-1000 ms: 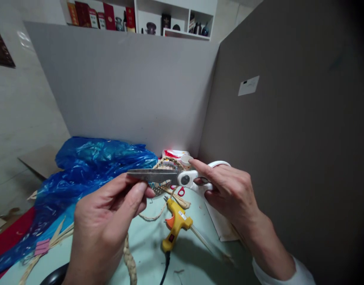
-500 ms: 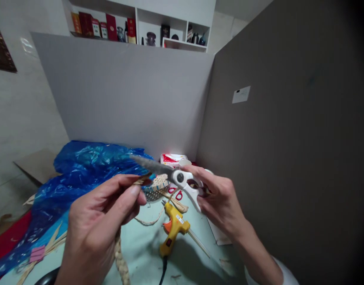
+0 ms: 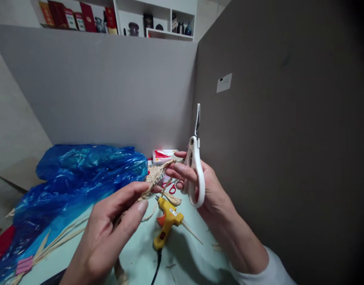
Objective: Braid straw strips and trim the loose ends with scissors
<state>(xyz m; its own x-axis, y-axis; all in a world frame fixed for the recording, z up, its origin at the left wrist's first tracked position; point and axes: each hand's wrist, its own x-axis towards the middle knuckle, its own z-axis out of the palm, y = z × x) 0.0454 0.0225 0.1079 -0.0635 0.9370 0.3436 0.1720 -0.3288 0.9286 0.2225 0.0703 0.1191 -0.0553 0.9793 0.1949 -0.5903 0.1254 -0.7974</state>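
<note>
Between the thumb and fingers of my left hand is pinched a tan braided straw cord; its free end points up and right, and its lower length hangs below the hand. White-handled scissors are hooked on my right hand, blades pointing up. My right fingertips reach to the tip of the cord; whether they grip it is hard to tell. Below lies a yellow glue gun with a glue stick in its back. A woven basket-like piece is partly hidden behind the cord.
Blue plastic sheeting heaps at the left. Straw strands with a pink clip lie at lower left. Red-handled scissors and a red-and-white packet sit at the back. Grey panels wall the table.
The scissors have swung from pointing left across the cord to upright in my right hand. That hand's fingers have moved to the cord's tip. The view has shifted right.
</note>
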